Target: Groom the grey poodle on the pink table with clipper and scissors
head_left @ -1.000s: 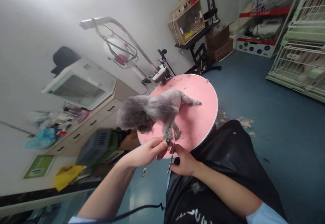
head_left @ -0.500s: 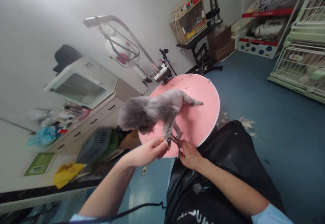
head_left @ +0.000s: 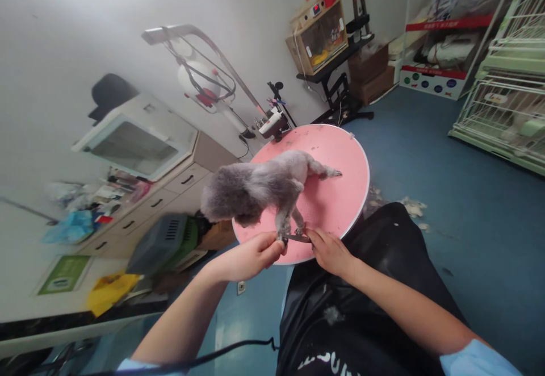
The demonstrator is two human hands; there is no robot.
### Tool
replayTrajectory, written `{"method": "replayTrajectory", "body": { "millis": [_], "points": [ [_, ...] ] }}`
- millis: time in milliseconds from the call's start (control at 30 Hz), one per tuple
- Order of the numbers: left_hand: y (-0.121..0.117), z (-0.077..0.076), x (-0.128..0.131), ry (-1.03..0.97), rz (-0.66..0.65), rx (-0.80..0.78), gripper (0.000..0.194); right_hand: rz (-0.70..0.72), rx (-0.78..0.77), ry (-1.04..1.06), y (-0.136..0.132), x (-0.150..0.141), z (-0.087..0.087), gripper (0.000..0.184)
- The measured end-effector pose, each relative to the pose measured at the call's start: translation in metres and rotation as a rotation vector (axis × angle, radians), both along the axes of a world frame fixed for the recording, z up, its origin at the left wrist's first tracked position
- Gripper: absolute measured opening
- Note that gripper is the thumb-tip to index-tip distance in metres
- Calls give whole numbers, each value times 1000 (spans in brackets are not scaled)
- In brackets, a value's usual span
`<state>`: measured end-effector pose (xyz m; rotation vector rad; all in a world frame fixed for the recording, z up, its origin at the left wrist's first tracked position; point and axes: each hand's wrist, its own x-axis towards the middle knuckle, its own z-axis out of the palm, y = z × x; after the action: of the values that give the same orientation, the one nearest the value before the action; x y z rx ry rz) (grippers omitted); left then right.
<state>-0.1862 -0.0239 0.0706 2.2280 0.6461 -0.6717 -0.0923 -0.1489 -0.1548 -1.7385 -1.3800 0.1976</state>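
Observation:
A grey dog (head_left: pixel 272 186) with close-clipped fur stands on a round pink table (head_left: pixel 336 211), its fluffy head lowered to the left. My left hand (head_left: pixel 259 255) is closed around one of its front paws (head_left: pixel 283 234) at the table's near edge. In my right hand (head_left: pixel 330 253) is a pair of scissors (head_left: pixel 299 238), the narrow blades pointing left at that paw. The handles are mostly hidden by my fingers. The dog's other front leg (head_left: pixel 297 218) rests on the table just behind the blades.
A metal arm (head_left: pixel 200 32) with cords and a clipper stand (head_left: pixel 272 123) are at the table's far side. Drawers (head_left: pixel 162 197) and a pet carrier (head_left: pixel 166 245) stand left, wire cages (head_left: pixel 506 92) right. Cut hair (head_left: pixel 413 207) lies on the floor.
The scissor blades have come together and swung level beside the paw. My right hand has shifted slightly right and up; my left hand keeps its hold on the paw.

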Motion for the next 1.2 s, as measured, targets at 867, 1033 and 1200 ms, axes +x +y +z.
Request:
{"method": "replayTrajectory", "body": {
  "millis": [867,1033,1200],
  "points": [
    [6,-56,3,-368,715,-675,41,2,196,543,13,-26,-12,45],
    [21,-107,40,-744,1300,-1066,17,-197,199,1071,-2,-37,-31,35],
    [25,-132,48,-900,1297,-1332,17,-273,66,1103,-27,-29,-38,52]
  ]
}}
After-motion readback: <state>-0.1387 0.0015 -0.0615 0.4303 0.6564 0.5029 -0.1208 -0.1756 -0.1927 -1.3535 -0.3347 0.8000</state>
